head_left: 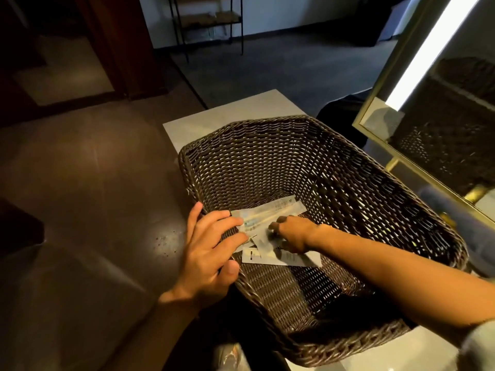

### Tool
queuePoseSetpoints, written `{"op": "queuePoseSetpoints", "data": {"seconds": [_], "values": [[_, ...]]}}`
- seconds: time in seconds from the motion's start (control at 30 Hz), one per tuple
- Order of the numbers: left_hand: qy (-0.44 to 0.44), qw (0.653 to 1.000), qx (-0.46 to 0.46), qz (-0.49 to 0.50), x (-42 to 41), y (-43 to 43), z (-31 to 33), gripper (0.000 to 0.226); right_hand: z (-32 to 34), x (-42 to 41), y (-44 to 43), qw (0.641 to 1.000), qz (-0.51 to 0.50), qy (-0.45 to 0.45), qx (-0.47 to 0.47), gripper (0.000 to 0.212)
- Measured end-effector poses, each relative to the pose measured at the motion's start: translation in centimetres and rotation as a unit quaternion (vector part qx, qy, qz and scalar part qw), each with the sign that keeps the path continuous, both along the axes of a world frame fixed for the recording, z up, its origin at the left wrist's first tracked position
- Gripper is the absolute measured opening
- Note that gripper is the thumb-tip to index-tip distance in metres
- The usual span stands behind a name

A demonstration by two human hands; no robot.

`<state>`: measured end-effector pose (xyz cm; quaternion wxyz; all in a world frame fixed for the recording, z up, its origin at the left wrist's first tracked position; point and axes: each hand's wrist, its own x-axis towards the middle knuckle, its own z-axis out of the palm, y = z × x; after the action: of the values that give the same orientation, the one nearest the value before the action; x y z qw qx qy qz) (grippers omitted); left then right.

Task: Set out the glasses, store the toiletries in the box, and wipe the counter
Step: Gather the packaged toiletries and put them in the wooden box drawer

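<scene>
A dark brown wicker basket (267,145) stands on the pale counter (230,113). Inside it, against the left wall, lie several flat white toiletry packets (284,207). My left hand (211,247) rests over the basket's left rim, its fingers pressing on the packets' left ends. My right hand (292,232) reaches in from the right, fingers curled down onto the packets in the basket's bottom. Another white packet (267,258) lies flat partly under my right wrist. No glasses show in this view.
A gold-framed mirror (439,124) with a bright light strip stands at the right, close to the basket. Dark brown floor lies to the left of the counter. A metal shelf rack (209,20) stands far back. Something blue (482,250) lies by the basket's right side.
</scene>
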<state>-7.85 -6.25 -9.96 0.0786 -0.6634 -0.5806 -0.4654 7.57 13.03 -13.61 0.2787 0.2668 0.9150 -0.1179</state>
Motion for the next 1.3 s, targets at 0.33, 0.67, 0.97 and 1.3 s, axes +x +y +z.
{"op": "queuePoseSetpoints", "data": {"seconds": [0.33,0.67,0.97,1.3], "values": [[-0.017,1.0,-0.012,0.006,0.5,0.5,0.2,0.07,-2.7,1.2,0.8,0.999,-0.007,0.036,0.031,0.041],[-0.019,0.999,-0.04,0.011,0.6,0.2,0.8,0.069,-3.2,-0.3,0.4,0.993,-0.078,0.077,-0.041,0.049],[-0.022,0.999,-0.027,0.016,0.8,0.3,1.0,0.068,-4.4,0.3,-0.6,0.991,-0.106,-0.005,-0.076,0.068],[-0.024,0.999,-0.03,0.019,0.9,0.3,0.9,0.066,-5.0,0.2,-1.7,0.997,-0.016,0.023,-0.073,0.04]]}}
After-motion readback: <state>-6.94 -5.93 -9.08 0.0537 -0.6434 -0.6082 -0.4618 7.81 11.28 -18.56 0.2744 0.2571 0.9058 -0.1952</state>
